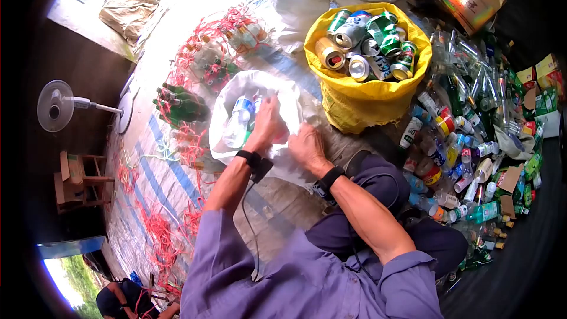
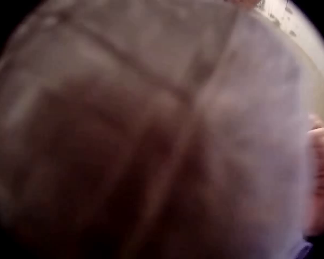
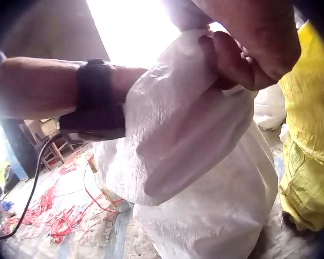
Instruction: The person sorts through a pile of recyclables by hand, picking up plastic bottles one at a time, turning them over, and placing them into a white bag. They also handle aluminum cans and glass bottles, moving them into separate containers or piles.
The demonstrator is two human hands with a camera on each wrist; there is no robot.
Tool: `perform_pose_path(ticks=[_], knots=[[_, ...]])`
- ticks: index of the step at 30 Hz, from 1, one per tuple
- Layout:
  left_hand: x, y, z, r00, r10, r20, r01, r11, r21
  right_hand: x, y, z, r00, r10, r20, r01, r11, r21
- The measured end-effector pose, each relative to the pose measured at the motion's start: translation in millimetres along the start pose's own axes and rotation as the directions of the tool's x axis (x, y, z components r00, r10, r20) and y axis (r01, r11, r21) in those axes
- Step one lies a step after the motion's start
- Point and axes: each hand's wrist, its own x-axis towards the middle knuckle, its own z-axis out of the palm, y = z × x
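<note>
A white woven sack (image 1: 236, 85) stands open before my knees, with several plastic bottles (image 1: 239, 121) inside. My left hand (image 1: 269, 121) grips its near rim, and my right hand (image 1: 306, 145) pinches the same rim just to the right. In the right wrist view, the right hand's fingers (image 3: 237, 59) curl round a fold of the white sack (image 3: 194, 162). My left forearm with its black wristband (image 3: 94, 86) runs in behind that fold, which hides the left hand. The left wrist view is filled by blurred white sack fabric (image 2: 151, 135).
A yellow sack (image 1: 366, 103) full of drink cans (image 1: 366, 41) stands just right of the white one. A heap of bottles (image 1: 466, 142) lies at my right. Green bottles (image 1: 180, 103), red strings (image 1: 159, 230), a fan (image 1: 56, 106) and a wooden stool (image 1: 77, 180) are to the left.
</note>
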Motion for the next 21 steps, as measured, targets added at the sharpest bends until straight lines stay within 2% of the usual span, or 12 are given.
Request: perform_pose_path(ticks=[1, 3, 4, 5, 7, 8, 11, 12, 14, 17, 19, 21], knots=[[11.9, -4.7, 7.7, 1.000, 0.009, -0.002, -0.009, 1.000, -0.004, 3.6, 2.9, -3.2, 1.000, -0.002, -0.009, 0.002, 1.000, -0.003], [30.9, -5.6, 14.5, 0.931, -0.365, 0.023, 0.361, 0.908, -0.211, 8.6, 8.6, -7.7, 0.993, 0.092, -0.077, -0.085, 0.992, 0.091], [33.1, -5.0, 10.8, 0.858, -0.464, 0.220, 0.508, 0.702, -0.500, 14.2, 12.2, -10.3, 0.984, 0.167, -0.059, -0.160, 0.981, 0.105], [31.5, -1.0, 11.6, 0.836, -0.416, 0.358, 0.530, 0.439, -0.726, 16.9, 16.3, -13.4, 0.978, 0.196, -0.068, -0.192, 0.980, 0.050], [22.4, 11.2, 10.2, 0.869, -0.135, 0.475, 0.494, 0.221, -0.841, 19.7, 23.2, -14.2, 0.966, 0.251, -0.058, -0.244, 0.964, 0.106], [17.0, 14.6, 10.9, 0.870, -0.137, 0.474, 0.494, 0.220, -0.841, 20.0, 25.6, -12.5, 0.967, 0.250, -0.057, -0.243, 0.964, 0.105], [7.0, 7.9, 19.4, 0.864, -0.001, 0.503, 0.464, 0.391, -0.795, 22.3, 35.1, -4.8, 0.955, 0.285, -0.081, -0.279, 0.957, 0.073], [5.4, 2.7, 21.8, 0.882, 0.116, 0.457, 0.331, 0.538, -0.775, 21.9, 31.2, -7.7, 0.949, 0.308, -0.069, -0.304, 0.951, 0.056], [5.0, -9.4, 24.3, 0.875, 0.238, 0.422, 0.175, 0.657, -0.733, 22.7, 25.6, -16.4, 0.942, 0.331, -0.059, -0.329, 0.943, 0.041], [4.8, 4.8, 3.0, 0.793, 0.277, 0.543, 0.087, 0.830, -0.551, 23.0, 15.8, -34.8, 0.928, 0.367, -0.059, -0.367, 0.930, 0.008], [-6.1, 46.3, -32.4, 0.793, 0.004, 0.609, 0.377, 0.782, -0.497, 23.0, 14.6, -40.3, 0.910, 0.401, -0.109, -0.395, 0.916, 0.067], [-13.6, 54.1, -37.3, 0.799, 0.018, 0.600, 0.367, 0.777, -0.512, 23.6, 16.1, -38.3, 0.907, 0.404, -0.121, -0.397, 0.914, 0.080]])
